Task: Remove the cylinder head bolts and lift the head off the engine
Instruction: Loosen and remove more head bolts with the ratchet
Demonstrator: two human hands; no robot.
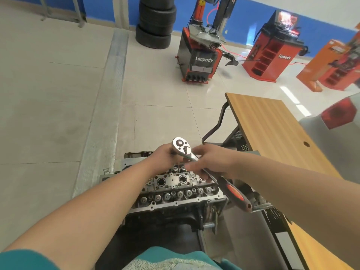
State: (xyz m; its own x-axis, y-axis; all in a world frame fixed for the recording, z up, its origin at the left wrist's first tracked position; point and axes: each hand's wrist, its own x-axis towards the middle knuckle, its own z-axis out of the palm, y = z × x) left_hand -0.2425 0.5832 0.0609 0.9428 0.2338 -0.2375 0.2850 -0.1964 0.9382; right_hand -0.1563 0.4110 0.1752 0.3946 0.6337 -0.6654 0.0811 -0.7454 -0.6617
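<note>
Above the grey metal cylinder head (175, 190), the left hand (165, 156) clasped the chrome ratchet wrench (182, 148) beneath its head; the right hand (210, 160) gripped its shaft.

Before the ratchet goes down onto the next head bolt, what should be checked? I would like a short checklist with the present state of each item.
1. Left hand grips under the ratchet head: ok.
2. Right hand holds the shaft; red handle is free: ok.
3. Socket or extension fitted below the ratchet head: cannot tell, hidden by the left hand.
4. Ratchet seated on a bolt: not ok, it is held above the cylinder head.
5. Direction lever set to loosen: cannot tell.
</note>
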